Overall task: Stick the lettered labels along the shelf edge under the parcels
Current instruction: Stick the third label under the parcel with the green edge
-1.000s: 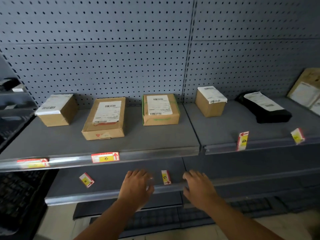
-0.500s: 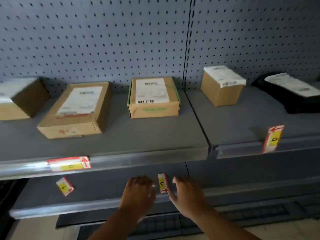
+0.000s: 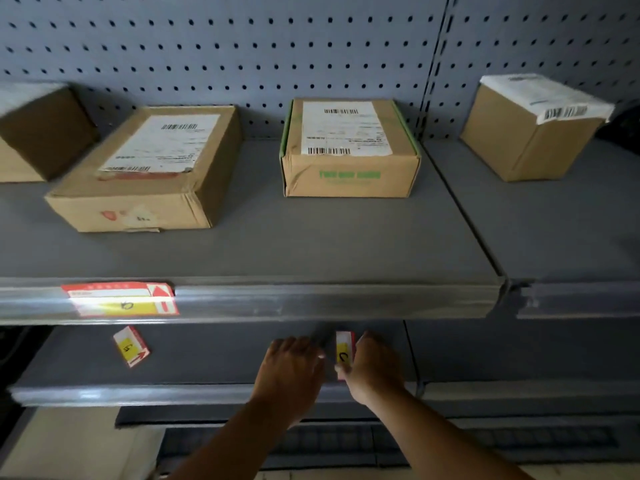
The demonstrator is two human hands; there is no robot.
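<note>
A small red-and-yellow label marked C [image 3: 344, 351] stands on edge on the lower shelf [image 3: 207, 358]. My right hand [image 3: 375, 368] pinches its right side and bottom corner. My left hand [image 3: 294, 372] hovers just left of it, fingers curled, holding nothing. A label marked B [image 3: 121, 299] is stuck on the upper shelf edge [image 3: 311, 301] below a flat brown parcel [image 3: 145, 168]. Another loose label [image 3: 131, 346] lies on the lower shelf to the left. A green-edged parcel [image 3: 348, 147] sits above my hands.
Two more brown parcels sit on the upper shelf, one at far left [image 3: 38, 133] and one at right [image 3: 530, 126]. A grey pegboard wall [image 3: 242, 46] backs the shelves. The lower shelf's front rail [image 3: 138, 393] runs below my wrists.
My view has moved closer and lower. My right hand slid left to the C label and closed on it. My left hand stayed beside the label.
</note>
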